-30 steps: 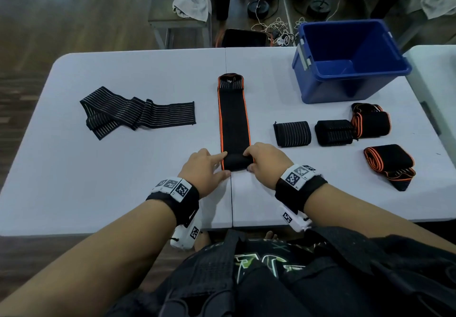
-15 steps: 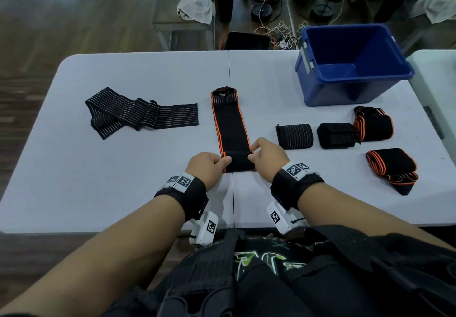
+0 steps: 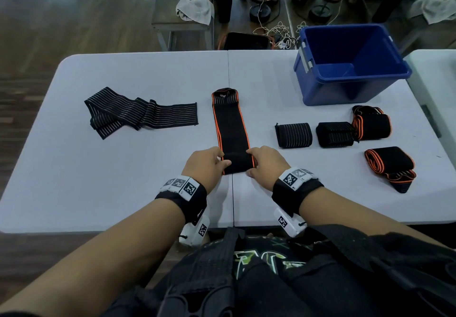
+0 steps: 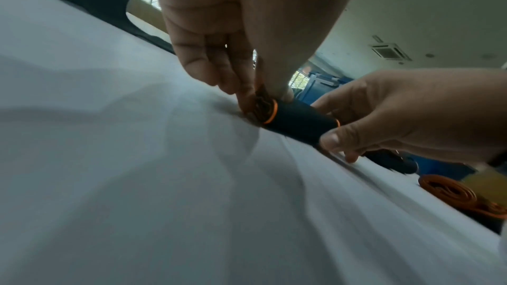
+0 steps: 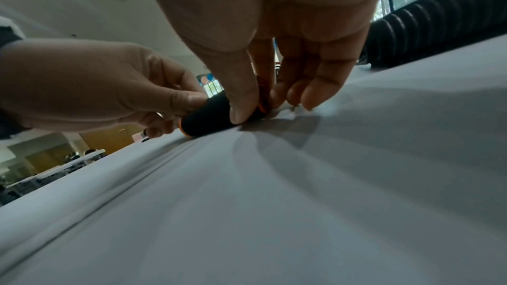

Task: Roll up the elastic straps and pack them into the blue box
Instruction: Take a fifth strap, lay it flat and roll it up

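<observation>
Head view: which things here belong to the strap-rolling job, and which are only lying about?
Job: left hand, right hand, orange-edged strap, striped strap, four rolled straps, blue box.
Lying about: towel, cables, second table.

My left hand and right hand cover both ends of the orange-edged strap; my fingertips hide its coil there.
</observation>
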